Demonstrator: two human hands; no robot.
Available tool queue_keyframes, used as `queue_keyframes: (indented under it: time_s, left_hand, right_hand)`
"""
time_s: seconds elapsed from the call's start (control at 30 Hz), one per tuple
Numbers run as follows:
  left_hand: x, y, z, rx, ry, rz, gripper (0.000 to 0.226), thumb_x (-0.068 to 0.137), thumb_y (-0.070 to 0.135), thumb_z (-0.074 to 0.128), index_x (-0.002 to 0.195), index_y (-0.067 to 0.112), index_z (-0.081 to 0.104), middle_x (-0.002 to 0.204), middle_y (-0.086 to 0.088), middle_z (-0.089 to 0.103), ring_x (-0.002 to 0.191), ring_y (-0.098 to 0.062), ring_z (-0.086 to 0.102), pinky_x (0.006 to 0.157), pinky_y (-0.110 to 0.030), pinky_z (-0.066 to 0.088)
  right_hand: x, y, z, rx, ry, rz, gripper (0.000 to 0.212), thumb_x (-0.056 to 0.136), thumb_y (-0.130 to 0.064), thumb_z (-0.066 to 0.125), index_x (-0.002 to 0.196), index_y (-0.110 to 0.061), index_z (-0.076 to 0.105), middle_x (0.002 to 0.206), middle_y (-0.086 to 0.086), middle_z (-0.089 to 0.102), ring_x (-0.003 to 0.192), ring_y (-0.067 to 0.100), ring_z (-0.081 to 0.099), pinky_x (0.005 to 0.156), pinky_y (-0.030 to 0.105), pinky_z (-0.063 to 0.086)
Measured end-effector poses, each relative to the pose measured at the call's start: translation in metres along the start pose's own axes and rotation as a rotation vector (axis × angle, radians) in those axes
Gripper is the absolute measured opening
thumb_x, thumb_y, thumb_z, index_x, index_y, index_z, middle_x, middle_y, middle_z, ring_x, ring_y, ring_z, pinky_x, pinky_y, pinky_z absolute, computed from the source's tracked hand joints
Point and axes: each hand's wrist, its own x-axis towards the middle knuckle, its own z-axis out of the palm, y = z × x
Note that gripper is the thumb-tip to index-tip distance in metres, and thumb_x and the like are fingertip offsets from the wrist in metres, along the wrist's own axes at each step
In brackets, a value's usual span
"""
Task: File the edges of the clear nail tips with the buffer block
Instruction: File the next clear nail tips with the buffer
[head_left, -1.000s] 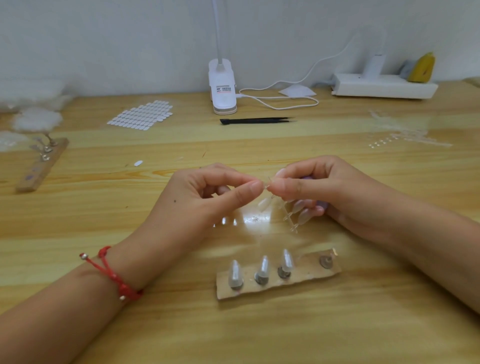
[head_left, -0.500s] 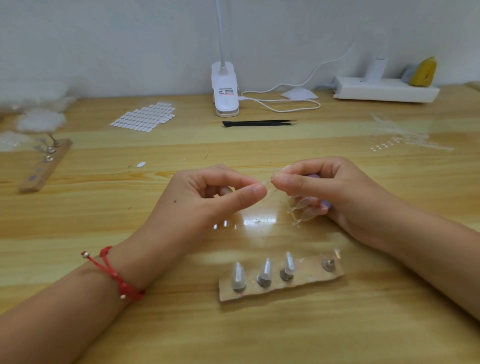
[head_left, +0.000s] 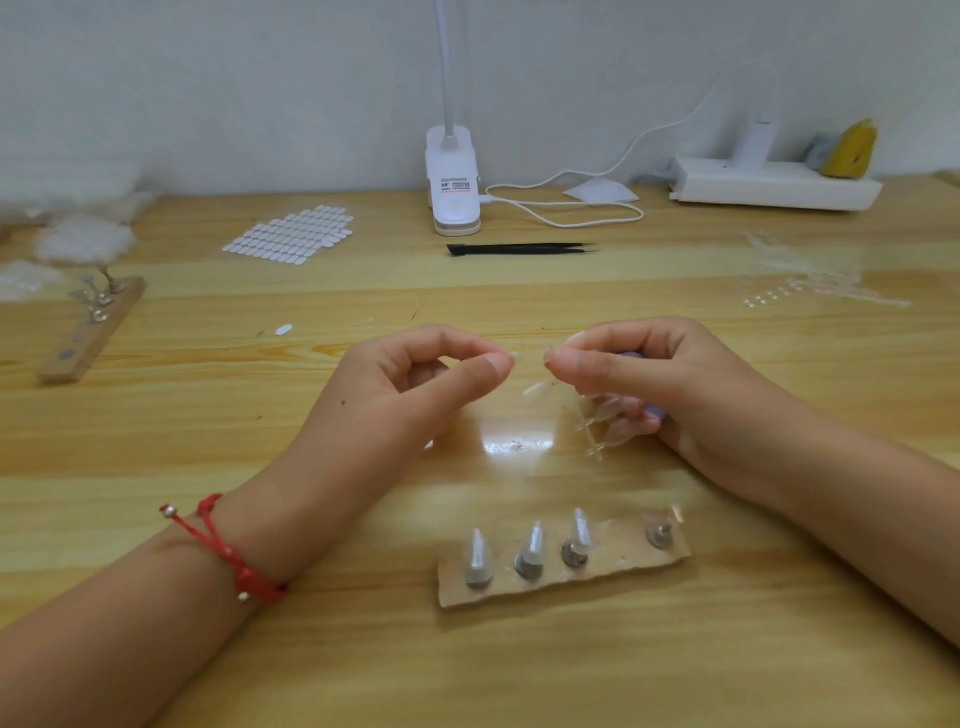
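Nearest us, toward the tabletop's near edge, a cardboard strip (head_left: 563, 569) holds three mounted nail tips (head_left: 530, 548). Beyond it, our left hand (head_left: 415, 384) pinches one clear tip; our right hand (head_left: 639, 374) grips a clear sprue of tips (head_left: 597, 415). We judge filing barely begun; no buffer block shows clearly.

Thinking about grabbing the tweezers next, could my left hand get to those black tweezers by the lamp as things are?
Probably yes: the black tweezers lie in the open beyond the left hand, with bare table between.
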Motion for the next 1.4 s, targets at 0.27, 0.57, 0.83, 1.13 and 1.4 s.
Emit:
queue_keyframes:
  time_s: [0.27, 0.57, 0.83, 1.13, 1.4]
  left_hand:
    - [0.005, -0.003, -0.001, -0.138, 0.051, -0.017, 0.009, 0.073, 0.029, 0.063, 0.065, 0.026, 0.067, 0.066, 0.0, 0.05, 0.055, -0.011, 0.043, 0.053, -0.015, 0.04]
    - [-0.001, -0.003, 0.002, 0.001, 0.021, 0.021, 0.023, 0.072, 0.05, 0.075, 0.082, 0.029, 0.074, 0.059, -0.002, 0.043, 0.058, -0.015, 0.038, 0.056, -0.022, 0.033]
    - [-0.001, 0.0, 0.001, -0.052, -0.064, 0.029, 0.009, 0.077, 0.025, 0.06, 0.069, 0.023, 0.063, 0.061, 0.008, 0.052, 0.057, -0.007, 0.046, 0.056, -0.014, 0.039]
    - [-0.003, 0.004, 0.007, 0.057, -0.092, 0.063, 0.014, 0.089, 0.019, 0.057, 0.078, 0.015, 0.064, 0.049, 0.017, 0.046, 0.049, 0.001, 0.04, 0.052, -0.007, 0.035]
    - [-0.003, 0.005, 0.009, 0.108, -0.108, 0.093, 0.014, 0.089, 0.018, 0.058, 0.077, 0.017, 0.065, 0.05, 0.019, 0.05, 0.049, 0.004, 0.044, 0.054, -0.005, 0.035]
  right_hand:
    - [0.007, -0.001, -0.008, 0.431, 0.048, 0.056, 0.053, 0.065, -0.014, 0.057, 0.116, -0.005, 0.063, 0.08, 0.005, 0.051, 0.061, 0.012, 0.043, 0.05, 0.021, 0.039]
    - [-0.001, 0.006, 0.0, 0.461, 0.103, -0.058, 0.075, 0.07, 0.003, 0.066, 0.139, -0.015, 0.044, 0.101, 0.015, 0.072, 0.097, 0.025, 0.071, 0.079, 0.034, 0.059]
    - [-0.004, 0.004, 0.007, 0.229, 0.065, -0.072, 0.043, 0.055, -0.023, 0.079, 0.097, -0.022, 0.078, 0.103, 0.006, 0.075, 0.084, 0.013, 0.07, 0.074, 0.024, 0.058]
    - [-0.005, 0.006, 0.007, 0.119, 0.046, -0.044, 0.038, 0.05, -0.026, 0.085, 0.087, -0.026, 0.079, 0.083, 0.011, 0.076, 0.072, 0.018, 0.073, 0.065, 0.026, 0.057]
    - [-0.007, 0.001, 0.011, 0.068, 0.022, -0.063, 0.033, 0.051, -0.024, 0.082, 0.084, -0.026, 0.079, 0.077, 0.009, 0.076, 0.064, 0.014, 0.072, 0.058, 0.019, 0.054]
